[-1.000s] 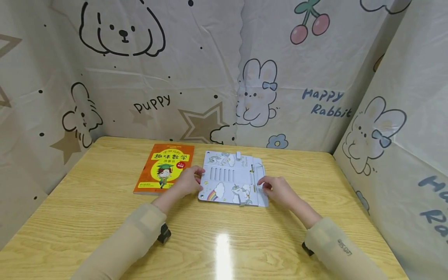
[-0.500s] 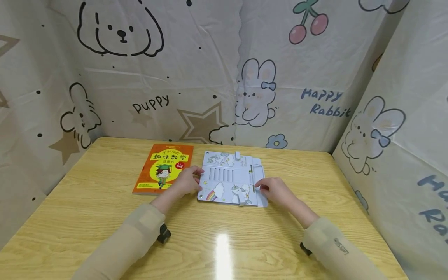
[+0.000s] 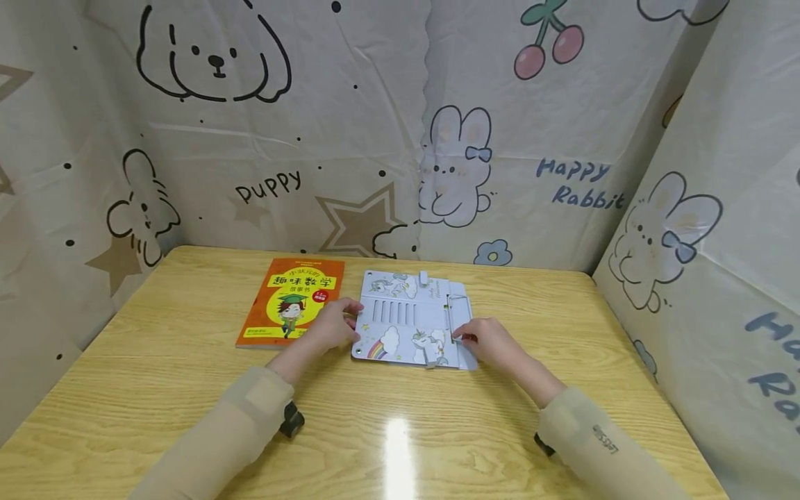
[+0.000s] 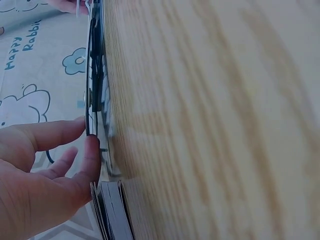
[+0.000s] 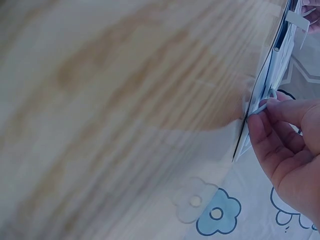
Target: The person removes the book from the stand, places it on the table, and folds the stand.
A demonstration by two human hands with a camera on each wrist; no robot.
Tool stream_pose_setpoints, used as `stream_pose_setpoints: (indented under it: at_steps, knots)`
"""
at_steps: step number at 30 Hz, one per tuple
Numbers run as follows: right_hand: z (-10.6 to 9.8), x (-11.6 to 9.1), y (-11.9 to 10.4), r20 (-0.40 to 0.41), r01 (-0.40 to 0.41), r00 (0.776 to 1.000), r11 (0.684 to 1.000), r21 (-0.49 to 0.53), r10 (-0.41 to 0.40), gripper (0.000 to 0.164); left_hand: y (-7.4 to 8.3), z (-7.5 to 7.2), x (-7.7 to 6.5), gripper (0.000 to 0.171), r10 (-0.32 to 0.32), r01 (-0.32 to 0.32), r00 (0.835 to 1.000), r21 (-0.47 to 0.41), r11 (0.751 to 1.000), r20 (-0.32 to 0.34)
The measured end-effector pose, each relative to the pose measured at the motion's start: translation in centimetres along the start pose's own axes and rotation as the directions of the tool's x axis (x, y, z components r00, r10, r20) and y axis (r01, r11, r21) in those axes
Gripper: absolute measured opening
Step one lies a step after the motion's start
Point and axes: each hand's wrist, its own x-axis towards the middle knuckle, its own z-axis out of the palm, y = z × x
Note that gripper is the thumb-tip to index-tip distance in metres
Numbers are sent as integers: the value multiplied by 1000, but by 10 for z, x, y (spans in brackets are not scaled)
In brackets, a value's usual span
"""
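A pale lilac folding book stand (image 3: 431,312) with unicorn and rainbow prints lies flat on the table. My left hand (image 3: 331,325) holds its left edge; in the left wrist view the thumb and a finger of that hand (image 4: 55,170) lie on either side of the thin board. At the stand's right end my right hand (image 3: 494,342) pinches a thin white wire support (image 5: 261,108) between thumb and fingertips, seen closely in the right wrist view. The fingers partly hide that wire. Small clips (image 3: 423,278) sit on the stand's far and near edges.
An orange storybook (image 3: 290,302) lies to the left of the stand, partly behind my left hand. The wooden tabletop (image 3: 400,410) spreads around both. A printed cloth (image 3: 350,139) hangs behind and at the sides.
My right hand has shifted slightly left, and the wire has swung left toward the stand's panel with it. The left hand stays at the stand's left edge.
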Motion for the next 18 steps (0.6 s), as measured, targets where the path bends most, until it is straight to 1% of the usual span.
stream_pose_setpoints:
  at_steps: [6, 9, 14, 18]
  knots:
    - [0, 0, 0, 12, 22, 1000, 1000, -9, -22, 18, 2, 0, -1, 54, -12, 12, 1000, -1, 1000, -1]
    - [1, 0, 0, 21, 20, 1000, 999, -25, -20, 18, 3, 0, -2, 54, -12, 12, 1000, 7, 1000, -4]
    - [1, 0, -2, 24, 63, 998, 994, -90, -62, 16, 1, 1, -1, 55, 19, -18, 1000, 58, 998, -13]
    - [0, 1, -4, 21, 76, 997, 992, -103, -74, 15, -1, 1, 1, 56, 47, -45, 999, 90, 995, -17]
